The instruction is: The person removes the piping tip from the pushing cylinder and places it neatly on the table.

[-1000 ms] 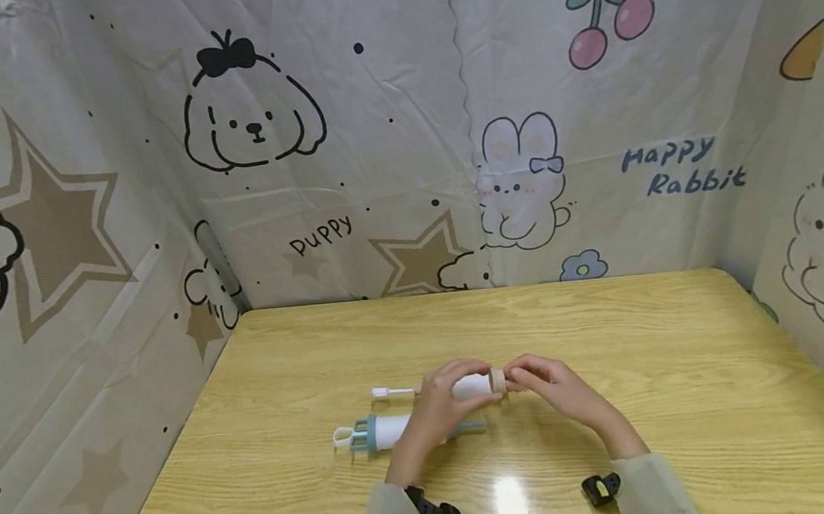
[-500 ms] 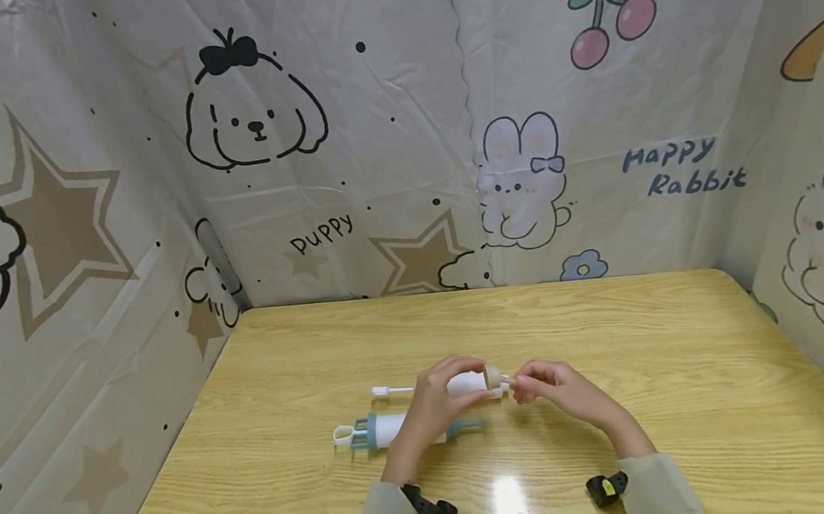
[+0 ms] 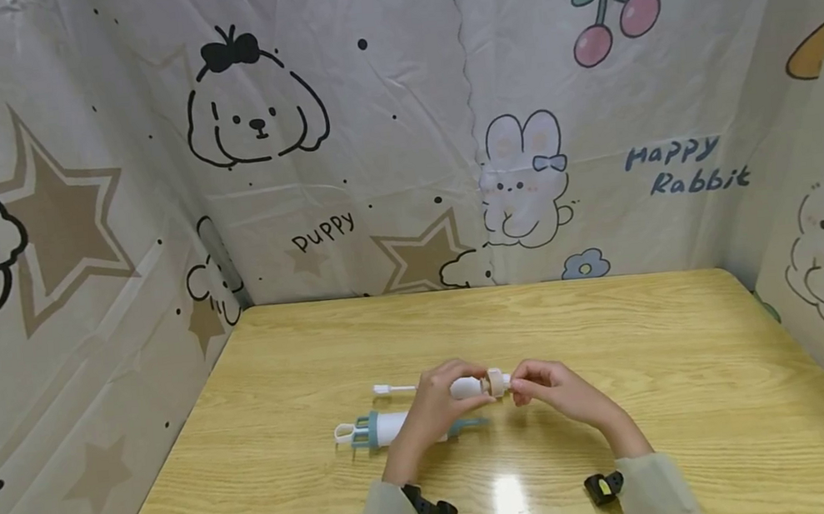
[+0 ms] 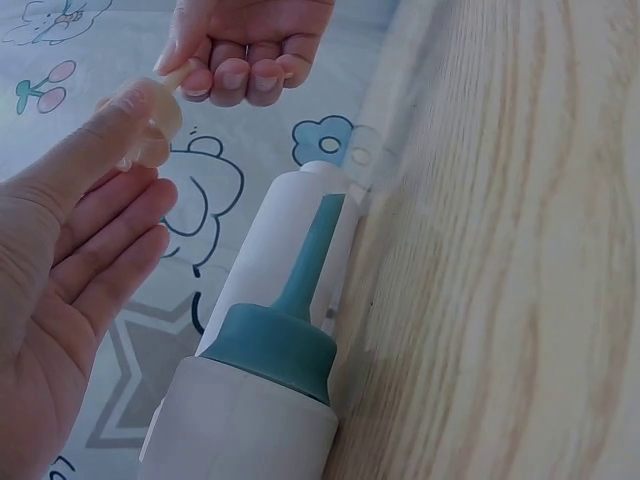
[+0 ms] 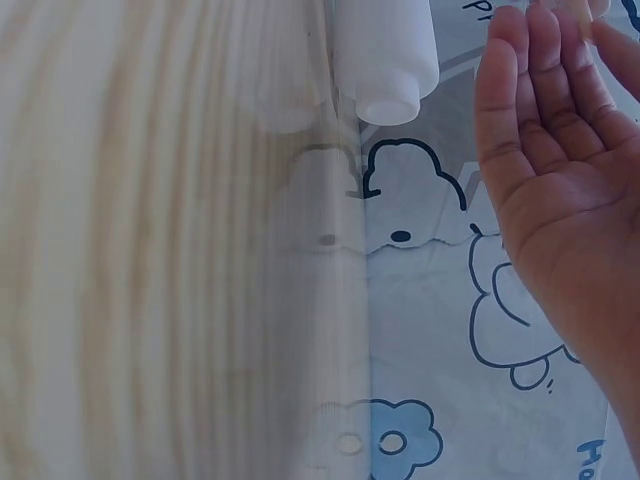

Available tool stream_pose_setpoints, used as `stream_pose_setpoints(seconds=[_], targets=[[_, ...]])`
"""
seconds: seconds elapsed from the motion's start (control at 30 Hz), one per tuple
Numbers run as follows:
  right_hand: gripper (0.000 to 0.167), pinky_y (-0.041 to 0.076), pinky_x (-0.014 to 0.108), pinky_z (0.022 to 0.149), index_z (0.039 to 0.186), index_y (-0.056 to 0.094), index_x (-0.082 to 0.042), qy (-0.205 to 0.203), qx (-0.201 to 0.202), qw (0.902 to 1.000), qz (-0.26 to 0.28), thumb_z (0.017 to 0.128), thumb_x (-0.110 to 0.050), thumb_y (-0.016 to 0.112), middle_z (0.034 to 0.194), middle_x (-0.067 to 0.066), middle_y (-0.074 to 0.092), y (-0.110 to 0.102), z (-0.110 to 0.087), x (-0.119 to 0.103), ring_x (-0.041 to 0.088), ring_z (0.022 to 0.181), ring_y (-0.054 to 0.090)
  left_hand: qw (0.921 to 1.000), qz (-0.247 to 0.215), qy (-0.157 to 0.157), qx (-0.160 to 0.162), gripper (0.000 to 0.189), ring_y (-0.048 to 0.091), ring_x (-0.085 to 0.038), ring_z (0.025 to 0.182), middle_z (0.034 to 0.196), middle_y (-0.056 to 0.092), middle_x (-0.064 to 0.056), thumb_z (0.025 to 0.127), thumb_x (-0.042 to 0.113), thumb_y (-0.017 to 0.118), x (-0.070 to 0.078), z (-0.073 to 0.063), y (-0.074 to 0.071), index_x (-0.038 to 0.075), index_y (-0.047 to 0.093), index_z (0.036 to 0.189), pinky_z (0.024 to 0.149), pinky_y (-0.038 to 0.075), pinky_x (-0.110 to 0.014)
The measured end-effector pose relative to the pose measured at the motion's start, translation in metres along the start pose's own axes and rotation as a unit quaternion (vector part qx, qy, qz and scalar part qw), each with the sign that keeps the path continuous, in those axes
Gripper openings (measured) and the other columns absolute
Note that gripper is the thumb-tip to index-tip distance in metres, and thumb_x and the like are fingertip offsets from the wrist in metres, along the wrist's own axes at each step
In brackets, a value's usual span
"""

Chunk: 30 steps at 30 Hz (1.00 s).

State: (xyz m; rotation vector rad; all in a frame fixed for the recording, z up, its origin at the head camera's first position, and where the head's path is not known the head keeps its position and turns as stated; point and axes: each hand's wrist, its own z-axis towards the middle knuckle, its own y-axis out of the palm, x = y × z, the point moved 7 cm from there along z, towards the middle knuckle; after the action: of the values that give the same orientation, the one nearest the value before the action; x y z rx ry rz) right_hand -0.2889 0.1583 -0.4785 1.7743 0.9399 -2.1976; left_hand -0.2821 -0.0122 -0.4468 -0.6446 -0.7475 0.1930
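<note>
So my left hand [image 3: 435, 401] grips the white tube [image 3: 466, 387] above the table [image 3: 694, 361], my right hand [image 3: 547, 389] pinches its beige cap [image 3: 496, 381], seemingly just off; the teal-tipped syringe [image 3: 385, 430] lies untouched.

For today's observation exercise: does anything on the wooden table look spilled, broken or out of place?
Nothing stands out. The white tube and its small beige cap are held between the left hand and right hand. The white-and-teal syringe-shaped tool lies flat on the wooden table, intact, with no spill visible.
</note>
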Motion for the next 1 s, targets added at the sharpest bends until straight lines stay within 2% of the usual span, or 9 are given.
stream_pose_setpoints(seconds=[0.17,0.27,0.47,0.6,0.8,1.0], targets=[[0.031,0.056,0.036,0.082,0.106,0.060,0.006,-0.003,-0.005,1.0000,-0.004,0.104,-0.022,0.047,0.093,0.019,0.065,0.003,0.001,-0.001,0.009,0.084,0.062,0.9999,0.011,0.012,-0.002,0.032,0.072,-0.017,0.096,0.103,0.075,-0.006,0.079,0.020,0.080,-0.001,-0.001,0.001,0.007,0.073,0.107,0.085,0.058,-0.023],[0.032,0.056,0.036,0.082,0.106,0.060,0.007,-0.004,-0.009,0.9999,-0.002,0.105,-0.022,0.046,0.094,0.020,0.065,0.003,0.002,-0.001,0.013,0.084,0.063,0.9994,0.018,0.029,0.004,0.032,0.073,-0.016,0.093,0.102,0.076,-0.007,0.078,0.019,0.080,0.001,-0.001,0.001,0.006,0.074,0.107,0.084,0.058,-0.021],[0.033,0.056,0.036,0.082,0.106,0.059,0.009,-0.004,-0.012,0.9999,-0.003,0.105,-0.021,0.045,0.094,0.021,0.065,0.004,0.002,0.002,0.021,0.085,0.063,0.9975,0.040,0.054,0.020,0.033,0.074,-0.015,0.089,0.098,0.077,-0.006,0.076,0.019,0.081,0.005,-0.002,-0.002,0.006,0.076,0.106,0.082,0.058,-0.021],[0.027,0.056,0.038,0.084,0.109,0.061,0.001,0.003,0.017,0.9998,-0.005,0.105,-0.021,0.046,0.099,0.019,0.065,0.004,0.003,0.000,0.029,0.089,0.063,0.9970,0.049,0.049,0.034,0.034,0.074,-0.016,0.090,0.098,0.078,-0.006,0.074,0.020,0.082,0.005,-0.002,-0.003,0.006,0.076,0.105,0.082,0.059,-0.025],[0.027,0.056,0.036,0.090,0.123,0.060,-0.009,0.007,0.062,0.9980,-0.016,0.101,-0.024,0.054,0.119,0.014,0.064,0.009,0.008,-0.009,0.009,0.100,0.064,0.9967,0.061,0.020,0.049,0.034,0.074,-0.016,0.090,0.098,0.078,-0.006,0.074,0.022,0.082,0.003,-0.003,-0.002,0.008,0.077,0.105,0.079,0.060,-0.026],[0.024,0.055,0.027,0.086,0.119,0.062,-0.010,0.003,0.072,0.9973,-0.009,0.099,-0.023,0.058,0.116,0.014,0.064,0.012,0.009,-0.013,0.006,0.097,0.063,0.9961,0.071,0.007,0.053,0.035,0.074,-0.015,0.089,0.097,0.078,-0.005,0.073,0.024,0.082,0.002,-0.003,0.000,0.009,0.077,0.105,0.080,0.060,-0.028]])
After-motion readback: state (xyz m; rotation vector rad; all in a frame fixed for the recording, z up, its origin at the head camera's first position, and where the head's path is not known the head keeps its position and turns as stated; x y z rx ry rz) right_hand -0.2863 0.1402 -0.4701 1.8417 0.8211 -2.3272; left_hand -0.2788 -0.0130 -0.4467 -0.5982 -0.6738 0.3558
